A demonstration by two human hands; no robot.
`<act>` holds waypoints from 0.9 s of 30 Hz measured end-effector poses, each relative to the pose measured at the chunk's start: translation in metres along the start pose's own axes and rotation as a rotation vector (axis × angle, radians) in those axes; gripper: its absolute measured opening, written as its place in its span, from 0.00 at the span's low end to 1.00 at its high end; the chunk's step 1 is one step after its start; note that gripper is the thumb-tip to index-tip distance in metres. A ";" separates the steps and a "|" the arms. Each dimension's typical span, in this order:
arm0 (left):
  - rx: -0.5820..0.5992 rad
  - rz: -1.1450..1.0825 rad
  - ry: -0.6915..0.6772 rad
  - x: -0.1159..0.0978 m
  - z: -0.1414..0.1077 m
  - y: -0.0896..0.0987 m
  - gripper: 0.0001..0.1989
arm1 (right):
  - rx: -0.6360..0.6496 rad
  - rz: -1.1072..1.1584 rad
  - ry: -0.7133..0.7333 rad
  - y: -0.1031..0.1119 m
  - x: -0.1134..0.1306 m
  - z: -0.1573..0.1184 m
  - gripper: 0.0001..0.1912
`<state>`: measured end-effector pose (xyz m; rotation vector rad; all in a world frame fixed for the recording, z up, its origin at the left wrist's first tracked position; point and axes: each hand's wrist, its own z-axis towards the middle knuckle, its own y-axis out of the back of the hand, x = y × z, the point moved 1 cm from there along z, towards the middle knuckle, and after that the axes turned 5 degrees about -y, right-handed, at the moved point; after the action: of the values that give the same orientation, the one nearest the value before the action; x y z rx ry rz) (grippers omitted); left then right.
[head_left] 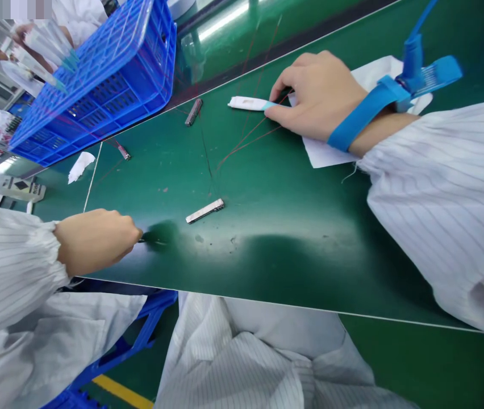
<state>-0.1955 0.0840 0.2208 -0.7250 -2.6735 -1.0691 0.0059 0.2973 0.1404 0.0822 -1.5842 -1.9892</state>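
My right hand, wearing a blue wrist strap, pinches the pale blue end of a white test stick between thumb and fingers. Beneath that hand lies a sheet of white paper. At the left, my left hand is closed in a fist low over the green table. A thin dark tip pokes out of it; the rest of that thing is hidden. Between the hands lies a silver nail clipper. Farther back is a second, darker nail clipper.
A blue plastic crate stands at the back left. Before it lie a small pinkish metal piece and a torn white scrap. A co-worker's hand holds several white sticks behind the crate. A blue stool is below left.
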 end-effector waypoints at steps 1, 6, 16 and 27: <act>0.033 0.047 -0.010 -0.001 0.001 0.001 0.13 | -0.002 0.002 -0.003 0.000 0.000 0.000 0.07; 0.135 0.159 -0.039 0.000 0.003 0.002 0.12 | -0.018 0.014 0.007 -0.002 -0.003 0.001 0.08; 0.186 0.248 -0.052 -0.003 0.005 0.002 0.13 | -0.016 0.018 0.017 -0.001 -0.001 0.000 0.07; 0.161 0.216 -0.135 0.001 0.004 0.004 0.19 | -0.015 0.043 0.028 -0.002 -0.002 0.001 0.07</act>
<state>-0.1944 0.0898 0.2208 -1.0576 -2.6734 -0.7678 0.0065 0.2997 0.1384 0.0687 -1.5412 -1.9581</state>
